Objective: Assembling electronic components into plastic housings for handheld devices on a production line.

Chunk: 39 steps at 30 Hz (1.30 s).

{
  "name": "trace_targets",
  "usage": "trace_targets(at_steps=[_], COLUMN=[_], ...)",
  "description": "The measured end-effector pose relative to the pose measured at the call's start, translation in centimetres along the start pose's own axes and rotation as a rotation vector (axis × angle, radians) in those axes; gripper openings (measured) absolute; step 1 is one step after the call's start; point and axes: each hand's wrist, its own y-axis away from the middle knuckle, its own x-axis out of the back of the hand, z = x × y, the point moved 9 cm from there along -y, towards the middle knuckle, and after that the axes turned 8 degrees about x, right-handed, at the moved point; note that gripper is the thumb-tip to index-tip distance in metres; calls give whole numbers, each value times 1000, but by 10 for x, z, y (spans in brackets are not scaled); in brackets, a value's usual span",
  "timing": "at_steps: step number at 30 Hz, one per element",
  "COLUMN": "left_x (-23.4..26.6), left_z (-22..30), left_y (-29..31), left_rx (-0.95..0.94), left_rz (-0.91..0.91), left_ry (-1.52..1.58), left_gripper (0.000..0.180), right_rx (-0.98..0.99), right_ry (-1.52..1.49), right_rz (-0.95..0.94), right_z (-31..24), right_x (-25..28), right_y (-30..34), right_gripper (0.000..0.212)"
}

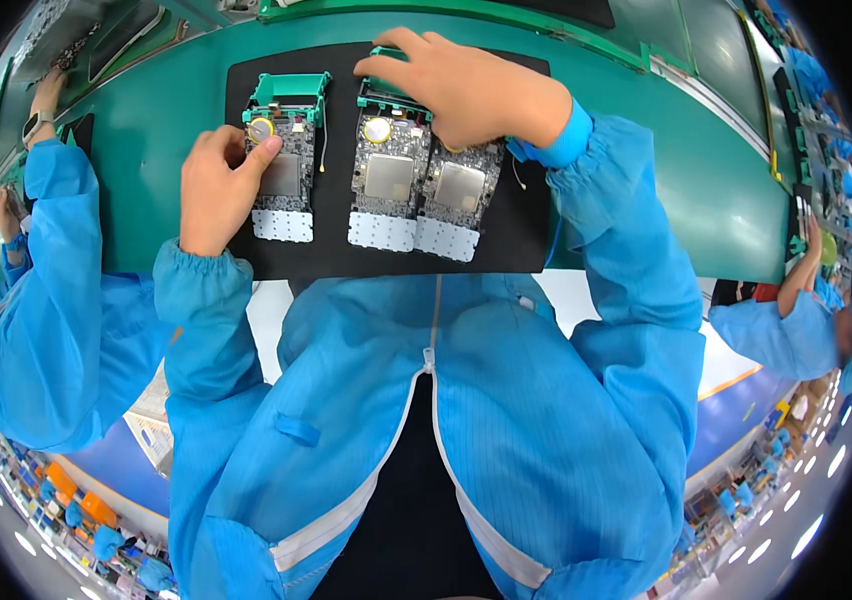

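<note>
Three circuit boards lie side by side on a black mat (pixel 276 262). My left hand (pixel 218 185) pinches the left circuit board (pixel 286 190) by its left edge, thumb on top beside a round yellow-rimmed coin cell (pixel 262 129). A green plastic frame (pixel 291 88) sits at that board's far end. My right hand (pixel 471 90) reaches over the far ends of the other two boards. Its fingers curl over the green frame (pixel 378 90) of the middle circuit board (pixel 384 190); the thumb is mostly hidden. Under this hand, the far end of the right circuit board (pixel 461 195) is covered.
The mat rests on a green tabletop (pixel 691 200) with a green rail (pixel 466 22) along its far side. Thin cables (pixel 324 145) stick out beside the boards. Co-workers in blue sleeves sit close by, at the left (pixel 56 220) and the right (pixel 776 335).
</note>
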Motion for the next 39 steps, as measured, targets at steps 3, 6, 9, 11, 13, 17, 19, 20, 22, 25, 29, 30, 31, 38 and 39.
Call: trace_targets(at_steps=[3, 6, 9, 11, 13, 17, 19, 20, 22, 25, 29, 30, 31, 38, 39], left_x=[33, 28, 4, -19, -24, -38, -46, -52, -68, -82, -80, -79, -79, -80, -80], left_z=[58, 98, 124, 117, 115, 109, 113, 111, 114, 118, 125, 127, 128, 138, 139], left_y=[41, 70, 79, 71, 69, 60, 60, 61, 65, 69, 67, 67, 66, 71, 71], left_rx=[-235, -352, -390, -269, -284, -238, -237, -152, -40, 40, 67, 52, 35, -132, -127], left_rz=[547, 403, 130, -75, -143, -359, -419, -447, -442, -323, -296, -292, -286, -248, -249], left_ry=[-295, 170, 289, 436, 512, 622, 566, 683, 856, 899, 841, 795, 749, 615, 616], left_gripper=[29, 29, 41, 36, 27, 25, 22, 21, 23, 30, 31, 32, 34, 42, 42], right_rx=[-21, 62, 75, 58, 63, 22, -50, -51, -90, -83, -87, -122, -155, -75, -86], right_ry=[-114, -357, -458, -498, -483, -396, -349, -345, -301, -334, -310, -322, -333, -409, -384], right_rz=[42, 184, 212, 261, 311, 403, 437, 429, 529, 519, 477, 442, 409, 335, 313], right_z=[3, -7, -24, -28, -34, -40, -40, -41, -38, -34, -31, -28, -25, -25, -25], right_x=[9, 42, 60, 64, 64, 58, 55, 54, 57, 58, 56, 52, 48, 49, 48], right_y=[-1, 13, 27, 40, 51, 64, 67, 65, 71, 76, 79, 79, 79, 76, 76], right_gripper=[81, 78, 77, 78, 81, 84, 82, 82, 84, 84, 83, 82, 82, 80, 81])
